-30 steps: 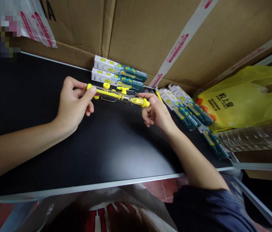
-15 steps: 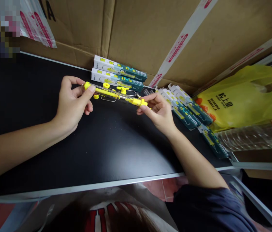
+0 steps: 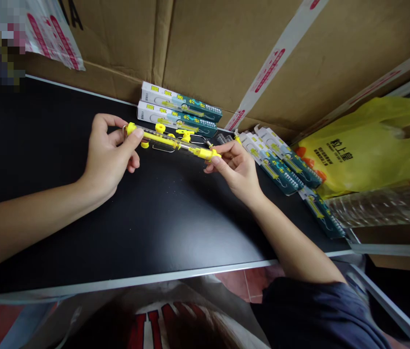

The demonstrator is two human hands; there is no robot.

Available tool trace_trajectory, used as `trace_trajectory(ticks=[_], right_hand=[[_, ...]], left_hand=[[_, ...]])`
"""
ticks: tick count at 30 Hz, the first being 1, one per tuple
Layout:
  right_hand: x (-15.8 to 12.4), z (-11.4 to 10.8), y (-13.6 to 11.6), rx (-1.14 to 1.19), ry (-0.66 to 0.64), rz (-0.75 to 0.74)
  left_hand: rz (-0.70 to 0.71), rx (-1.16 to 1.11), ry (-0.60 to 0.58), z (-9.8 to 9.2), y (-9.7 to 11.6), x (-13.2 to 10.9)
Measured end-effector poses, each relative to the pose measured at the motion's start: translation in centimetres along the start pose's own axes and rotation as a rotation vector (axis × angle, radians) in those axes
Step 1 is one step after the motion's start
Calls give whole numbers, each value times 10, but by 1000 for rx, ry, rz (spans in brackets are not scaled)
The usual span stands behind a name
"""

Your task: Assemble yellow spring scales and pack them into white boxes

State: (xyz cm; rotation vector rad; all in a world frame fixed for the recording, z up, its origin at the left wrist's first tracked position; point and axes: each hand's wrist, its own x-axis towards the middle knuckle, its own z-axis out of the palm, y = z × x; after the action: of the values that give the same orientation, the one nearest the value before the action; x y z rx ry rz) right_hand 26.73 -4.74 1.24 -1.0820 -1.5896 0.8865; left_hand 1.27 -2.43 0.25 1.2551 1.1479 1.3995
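Both hands hold a long clear tube with yellow parts (image 3: 173, 142), a spring scale, level above the black table (image 3: 154, 228). My left hand (image 3: 110, 155) pinches its left yellow cap between thumb and fingers. My right hand (image 3: 237, 169) grips its right yellow end with the fingertips. Small loose yellow pieces (image 3: 185, 133) and a thin wire hook lie on the table just behind the tube.
Two white and teal boxes (image 3: 179, 110) lie against the cardboard cartons (image 3: 226, 48) at the back. Several more such boxes (image 3: 281, 162) fan out at the right beside a yellow plastic bag (image 3: 368, 145) and clear wrapping (image 3: 383, 206). The table's front edge (image 3: 154, 278) runs close to my body.
My right hand has turned palm up and shifted its hold on the tube's right end. The tube has slid slightly to the left. My left hand has hardly moved.
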Motion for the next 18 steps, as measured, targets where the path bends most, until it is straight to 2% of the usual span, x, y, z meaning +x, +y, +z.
trace_trajectory(ticks=[11,18], right_hand=[[2,-4,2,-60,-10,-18],[10,-17,-4,63,99,39]], left_hand=[[-9,-54,-8,1,0,3],[-24,-22,-178,3,2,-4]])
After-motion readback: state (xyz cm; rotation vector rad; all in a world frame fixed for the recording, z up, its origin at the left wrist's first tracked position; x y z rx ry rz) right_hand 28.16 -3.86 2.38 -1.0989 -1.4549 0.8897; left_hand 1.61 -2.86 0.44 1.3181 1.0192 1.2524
